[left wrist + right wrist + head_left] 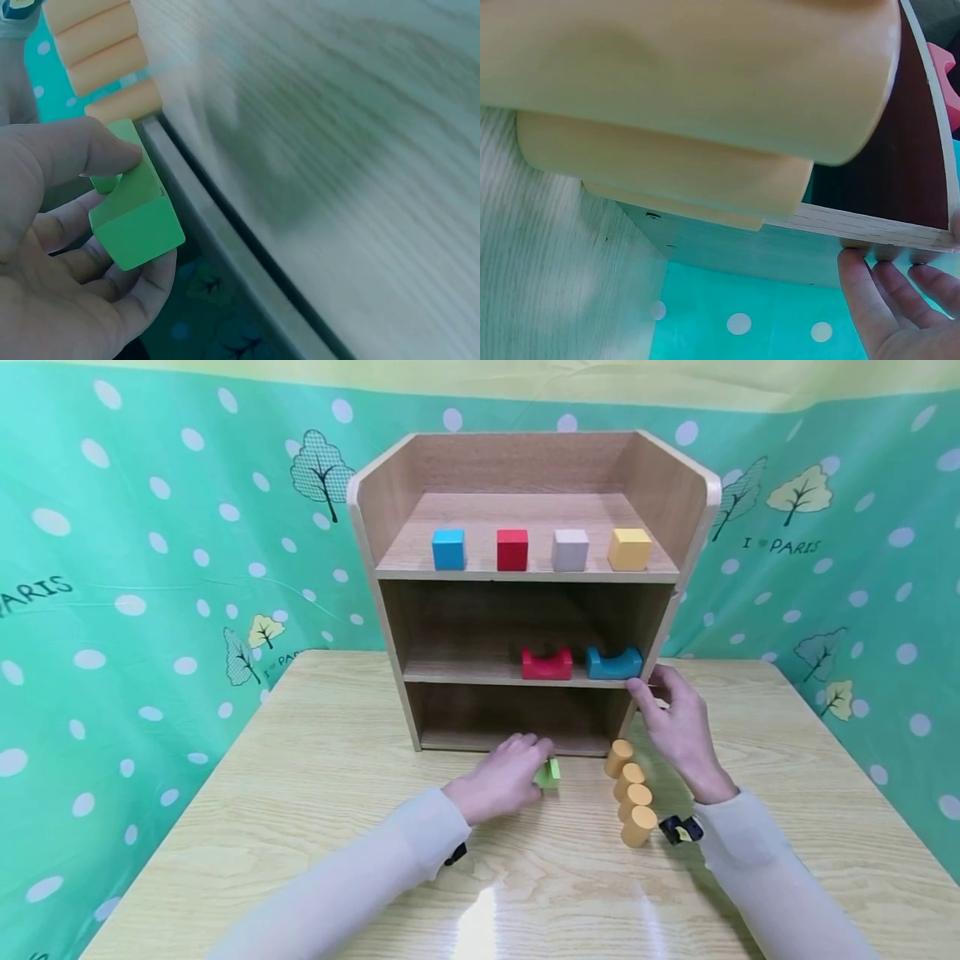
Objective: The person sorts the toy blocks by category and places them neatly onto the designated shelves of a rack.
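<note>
In the head view my left hand [510, 777] is low over the table in front of a small wooden shelf [495, 675]. It grips a green arch block [142, 225], thumb on one side and fingers beneath; the block's notch shows in the left wrist view. My right hand [678, 727] holds the shelf's right side panel, its fingertips against the outer face and its thumb at the front edge. Beside that hand, several orange cylinders [637, 827] stand in a row running from the shelf's right front corner toward me.
Blue [449, 550], red [512, 551], grey [570, 551] and yellow [630, 550] cubes line the top shelf. A red arch block [547, 665] and a blue arch block [614, 664] sit on the middle level. Behind the table hangs a green dotted cloth [150, 610].
</note>
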`<state>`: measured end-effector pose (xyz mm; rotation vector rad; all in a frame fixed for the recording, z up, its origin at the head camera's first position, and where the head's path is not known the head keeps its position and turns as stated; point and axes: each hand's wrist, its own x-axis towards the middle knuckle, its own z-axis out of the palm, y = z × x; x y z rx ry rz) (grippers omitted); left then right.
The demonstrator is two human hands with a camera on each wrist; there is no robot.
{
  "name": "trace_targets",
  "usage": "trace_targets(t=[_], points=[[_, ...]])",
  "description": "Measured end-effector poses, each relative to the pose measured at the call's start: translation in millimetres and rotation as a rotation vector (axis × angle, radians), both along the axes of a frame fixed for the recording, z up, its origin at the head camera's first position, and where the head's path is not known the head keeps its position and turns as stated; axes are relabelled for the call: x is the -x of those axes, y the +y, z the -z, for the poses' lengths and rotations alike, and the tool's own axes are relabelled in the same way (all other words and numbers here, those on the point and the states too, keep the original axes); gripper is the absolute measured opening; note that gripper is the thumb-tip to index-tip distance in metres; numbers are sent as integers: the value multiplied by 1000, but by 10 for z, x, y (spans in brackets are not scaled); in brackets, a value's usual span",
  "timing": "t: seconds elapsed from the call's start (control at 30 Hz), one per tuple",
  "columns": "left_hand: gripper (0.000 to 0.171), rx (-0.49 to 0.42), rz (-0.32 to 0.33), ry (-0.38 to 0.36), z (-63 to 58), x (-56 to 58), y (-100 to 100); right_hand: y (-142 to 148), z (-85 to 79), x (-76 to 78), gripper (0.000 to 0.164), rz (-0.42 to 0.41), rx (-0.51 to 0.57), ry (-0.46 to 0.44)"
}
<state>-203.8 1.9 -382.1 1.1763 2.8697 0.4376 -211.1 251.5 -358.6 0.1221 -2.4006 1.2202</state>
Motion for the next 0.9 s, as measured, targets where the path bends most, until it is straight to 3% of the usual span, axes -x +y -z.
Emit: trace_targets(t=[0.57, 0.9], points=[[37, 17, 2, 48, -434, 27, -357, 4, 20, 2, 52, 8, -11, 9], [36, 1, 22, 129, -702, 47, -534, 2, 9, 6, 52, -1, 0, 2]])
